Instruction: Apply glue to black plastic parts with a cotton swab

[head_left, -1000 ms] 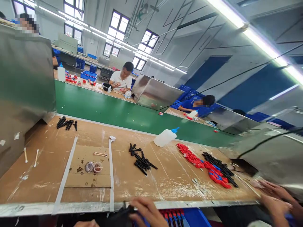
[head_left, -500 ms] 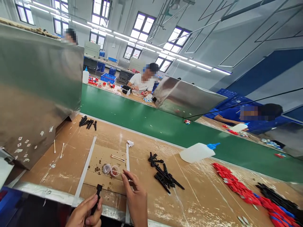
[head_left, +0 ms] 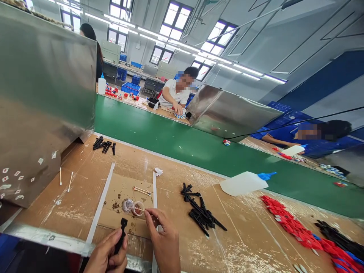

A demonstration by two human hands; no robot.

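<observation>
My left hand is closed round a black plastic stick-like part, its square head pointing up. Between the fingertips of my right hand is a thin cotton swab. The swab reaches into a small round open cup, where its tip is hard to make out. Touching the cup on its left is a small clear round lid or dish. Both rest on a stained cardboard sheet, with used cotton swabs lying behind them.
Black parts lie in a pile to the right and a small group at the back left. A white squeeze bottle lies near the green belt. Red pieces spread rightward. A metal panel stands left; co-workers sit across.
The camera view has shifted slightly. My left hand with the black part sits a little nearer my right hand. Across the belt, a co-worker's hand has reached down to a pile of small pieces.
</observation>
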